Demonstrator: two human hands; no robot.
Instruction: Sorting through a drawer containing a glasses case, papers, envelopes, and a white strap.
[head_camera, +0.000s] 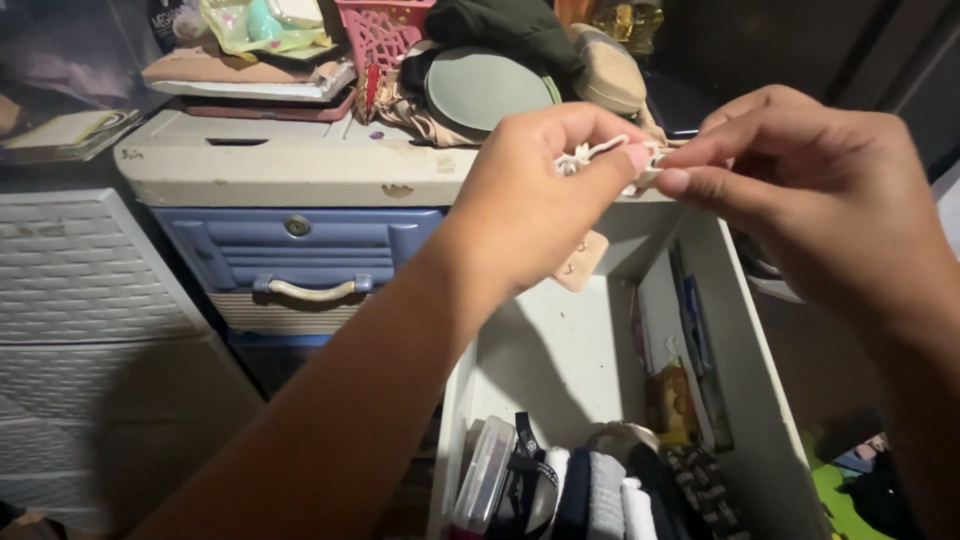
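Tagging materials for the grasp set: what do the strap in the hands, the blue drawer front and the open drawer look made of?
Strap: pale woven fabric or elastic, matte; it bends limply between left hand and right hand.
Blue drawer front: likely moulded plastic, slight sheen, ribbed.
Open drawer: probably painted wood or board, flat off-white panels.

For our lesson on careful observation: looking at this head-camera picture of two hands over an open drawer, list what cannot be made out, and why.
- Pale strap: its middle is covered by the left hand and right hand; only an end and a hanging tab show.
- Folded clothes in the drawer: cut off by the bottom edge.
- Items on the cabinet top: cut by the top edge, dim.
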